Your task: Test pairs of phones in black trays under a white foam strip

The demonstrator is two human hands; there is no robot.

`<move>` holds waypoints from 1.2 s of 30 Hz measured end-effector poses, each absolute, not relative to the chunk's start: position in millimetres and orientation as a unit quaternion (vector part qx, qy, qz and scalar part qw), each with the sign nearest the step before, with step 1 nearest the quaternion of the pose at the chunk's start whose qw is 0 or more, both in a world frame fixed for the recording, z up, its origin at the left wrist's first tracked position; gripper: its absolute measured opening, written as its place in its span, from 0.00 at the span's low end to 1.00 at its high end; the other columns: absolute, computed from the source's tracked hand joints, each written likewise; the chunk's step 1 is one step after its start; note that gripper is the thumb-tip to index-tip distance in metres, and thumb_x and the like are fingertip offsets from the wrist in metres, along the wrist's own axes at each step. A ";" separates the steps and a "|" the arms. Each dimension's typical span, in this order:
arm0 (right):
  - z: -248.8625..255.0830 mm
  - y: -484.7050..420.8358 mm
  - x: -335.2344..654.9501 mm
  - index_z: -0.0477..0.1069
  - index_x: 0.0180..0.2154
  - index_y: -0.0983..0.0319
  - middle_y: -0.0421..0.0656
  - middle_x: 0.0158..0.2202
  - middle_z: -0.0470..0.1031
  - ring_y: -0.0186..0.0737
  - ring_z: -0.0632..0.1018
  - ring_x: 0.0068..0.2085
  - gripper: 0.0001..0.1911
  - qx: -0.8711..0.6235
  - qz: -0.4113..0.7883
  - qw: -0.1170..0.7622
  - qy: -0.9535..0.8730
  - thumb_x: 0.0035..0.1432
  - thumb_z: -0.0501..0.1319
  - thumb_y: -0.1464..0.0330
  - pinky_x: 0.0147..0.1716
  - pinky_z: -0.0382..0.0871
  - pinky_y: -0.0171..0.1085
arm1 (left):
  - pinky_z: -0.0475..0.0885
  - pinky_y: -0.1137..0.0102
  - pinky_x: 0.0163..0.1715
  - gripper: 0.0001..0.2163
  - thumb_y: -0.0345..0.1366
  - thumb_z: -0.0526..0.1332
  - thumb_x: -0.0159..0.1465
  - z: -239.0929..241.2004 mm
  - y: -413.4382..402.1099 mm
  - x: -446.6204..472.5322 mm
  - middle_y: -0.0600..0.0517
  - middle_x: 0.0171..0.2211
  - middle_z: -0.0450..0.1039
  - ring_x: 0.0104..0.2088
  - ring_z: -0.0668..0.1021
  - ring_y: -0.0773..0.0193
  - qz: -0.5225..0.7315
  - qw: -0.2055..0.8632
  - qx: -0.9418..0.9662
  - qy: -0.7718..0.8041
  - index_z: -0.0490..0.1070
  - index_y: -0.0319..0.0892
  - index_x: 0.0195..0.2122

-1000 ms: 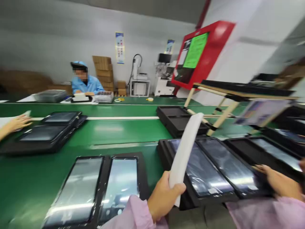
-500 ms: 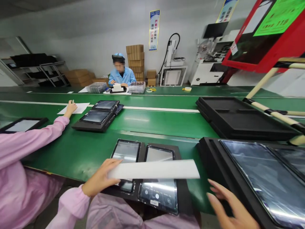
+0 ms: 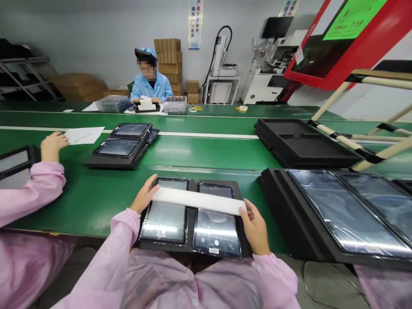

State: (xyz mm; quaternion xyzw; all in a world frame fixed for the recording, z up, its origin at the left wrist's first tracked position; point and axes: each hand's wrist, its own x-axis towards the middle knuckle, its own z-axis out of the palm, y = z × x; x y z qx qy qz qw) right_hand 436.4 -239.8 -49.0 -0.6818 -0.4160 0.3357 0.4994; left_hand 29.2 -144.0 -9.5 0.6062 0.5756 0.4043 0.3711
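Left hand (image 3: pixel 143 198) pinches white foam strip (image 3: pixel 198 200) at 9 o'clock end | right hand (image 3: pixel 255 227) clamps 3 o'clock end | strip spans black two-screen tray (image 3: pixel 190 214)

Factory line: green conveyor belt (image 3: pixel 206 148), screen trays (image 3: pixel 299 141).

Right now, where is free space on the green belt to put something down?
Bare belt lies between the near tray and the stacked trays, and beyond the near tray toward the white line. Crowded on the right, where the large tray and empty tray sit.
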 end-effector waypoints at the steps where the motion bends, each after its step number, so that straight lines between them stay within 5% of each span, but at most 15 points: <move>1: -50.5 -239.1 436.4 0.70 0.61 0.68 0.53 0.44 0.79 0.51 0.77 0.40 0.43 -0.682 0.333 0.506 -0.410 0.55 0.61 0.44 0.43 0.70 0.47 | 0.55 0.56 0.70 0.32 0.55 0.59 0.65 -15.2 -136.3 30.4 0.44 0.70 0.60 0.70 0.62 0.49 0.427 0.380 0.581 0.579 0.65 0.46 0.66; 6: -51.9 -238.2 435.6 0.70 0.59 0.70 0.56 0.47 0.79 0.51 0.78 0.42 0.42 -0.676 0.326 0.531 -0.393 0.55 0.61 0.45 0.44 0.71 0.46 | 0.58 0.57 0.69 0.25 0.53 0.59 0.63 -28.9 -114.5 39.7 0.44 0.60 0.74 0.65 0.70 0.50 0.515 0.421 0.498 0.556 0.76 0.42 0.54; 11: -49.5 -236.8 435.1 0.71 0.58 0.70 0.56 0.47 0.79 0.50 0.78 0.41 0.38 -0.672 0.312 0.547 -0.390 0.57 0.61 0.48 0.43 0.72 0.45 | 0.63 0.57 0.66 0.23 0.52 0.61 0.60 -31.4 -116.0 45.5 0.44 0.53 0.79 0.61 0.74 0.49 0.574 0.452 0.423 0.535 0.77 0.40 0.48; 18: -50.6 -237.3 432.8 0.73 0.54 0.69 0.53 0.42 0.79 0.47 0.78 0.38 0.31 -0.685 0.276 0.543 -0.399 0.60 0.59 0.51 0.40 0.73 0.44 | 0.62 0.60 0.67 0.19 0.47 0.61 0.60 -27.9 -116.9 48.7 0.47 0.52 0.79 0.62 0.72 0.51 0.600 0.464 0.377 0.532 0.77 0.41 0.47; 26: -34.7 -273.3 427.5 0.73 0.48 0.62 0.53 0.49 0.75 0.52 0.76 0.49 0.23 -0.687 0.201 0.534 -0.451 0.61 0.61 0.52 0.49 0.71 0.50 | 0.63 0.58 0.66 0.18 0.47 0.61 0.60 -24.0 -117.0 50.3 0.45 0.49 0.80 0.60 0.75 0.50 0.585 0.476 0.374 0.540 0.78 0.40 0.44; 31: -49.8 -343.0 428.7 0.63 0.65 0.55 0.52 0.64 0.68 0.60 0.70 0.62 0.38 -0.619 0.204 0.391 -0.650 0.58 0.70 0.51 0.59 0.67 0.58 | 0.63 0.58 0.66 0.19 0.47 0.60 0.60 -25.9 -118.3 51.1 0.45 0.49 0.80 0.60 0.75 0.50 0.585 0.477 0.375 0.539 0.79 0.40 0.45; 36: -65.9 -351.4 437.6 0.64 0.65 0.53 0.49 0.64 0.68 0.58 0.70 0.64 0.35 -0.628 0.202 0.400 -0.636 0.62 0.67 0.50 0.61 0.67 0.59 | 0.61 0.58 0.67 0.19 0.47 0.61 0.60 -27.2 -120.2 50.5 0.46 0.52 0.79 0.61 0.73 0.50 0.578 0.481 0.390 0.532 0.79 0.40 0.46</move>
